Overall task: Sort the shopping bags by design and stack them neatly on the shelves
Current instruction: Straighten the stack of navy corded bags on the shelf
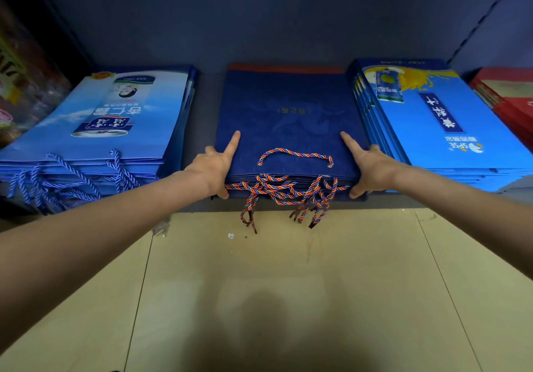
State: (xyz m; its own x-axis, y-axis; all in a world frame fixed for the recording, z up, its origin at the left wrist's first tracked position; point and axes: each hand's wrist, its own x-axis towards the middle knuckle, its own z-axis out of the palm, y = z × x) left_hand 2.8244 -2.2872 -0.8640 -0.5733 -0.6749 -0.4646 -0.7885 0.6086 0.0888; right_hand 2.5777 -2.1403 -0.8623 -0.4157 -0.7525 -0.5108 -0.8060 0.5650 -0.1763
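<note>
Shelf (202, 106), dark blue, low, w/ four stacks of flat paper shopping bags side by side.

- Navy bag stack (285, 120): centre of shelf, front edge at shelf lip. Orange strip at far end. Twisted multicolour rope handles (294, 192) spill over the lip; one handle lies flat on top bag.
- Left hand (215, 167): on stack's left front corner, index finger straight along top, thumb under front edge. Grip pinches the stack.
- Right hand (367, 169): mirror pose on right front corner, same pinch on the stack.
- Light-blue almond-drink bag stack (115, 123): left, apart from navy stack, blue cord handles.
- Bright-blue SPSE bag stack (427, 123): right, just beside navy stack.
- Red bag stack (507, 97): far right.
- Floor (288, 285): beige tiles.
</note>
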